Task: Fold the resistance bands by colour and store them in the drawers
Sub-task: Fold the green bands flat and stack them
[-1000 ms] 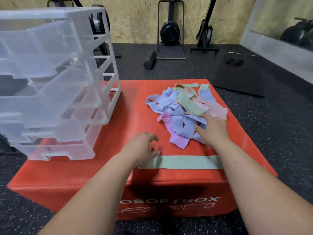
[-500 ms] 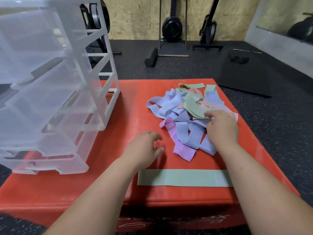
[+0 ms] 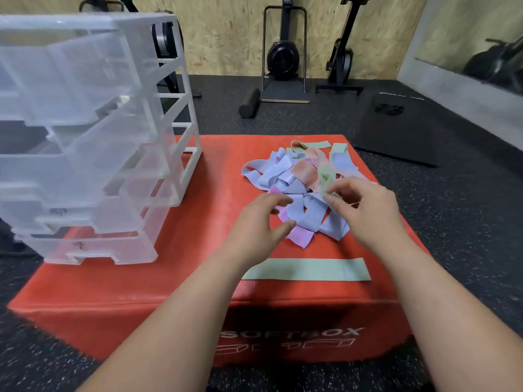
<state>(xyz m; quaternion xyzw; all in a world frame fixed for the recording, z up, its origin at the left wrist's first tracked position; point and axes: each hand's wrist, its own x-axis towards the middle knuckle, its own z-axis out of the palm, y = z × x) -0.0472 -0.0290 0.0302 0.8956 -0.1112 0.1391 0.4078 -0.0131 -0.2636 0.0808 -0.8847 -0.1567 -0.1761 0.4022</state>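
A tangled pile of resistance bands [image 3: 285, 176] in blue, pink, purple and green lies on the red soft box [image 3: 181, 281]. One green band [image 3: 307, 269] lies flat and straight near the box's front edge. My right hand [image 3: 365, 210] pinches a green band [image 3: 325, 176] lifted out of the pile's right side. My left hand [image 3: 260, 222] hovers over the pile's near left edge, fingers loosely curled, holding nothing. A clear plastic drawer unit [image 3: 85, 137] stands on the box's left, its drawers pulled partly out.
Gym machines [image 3: 283, 58] stand against the wooden back wall. A black foam roller [image 3: 249, 103] and a dark mat [image 3: 396, 128] lie on the speckled floor behind the box.
My right hand moved from the blue bands to the green band and lifted it. My left hand moved forward toward the pile.
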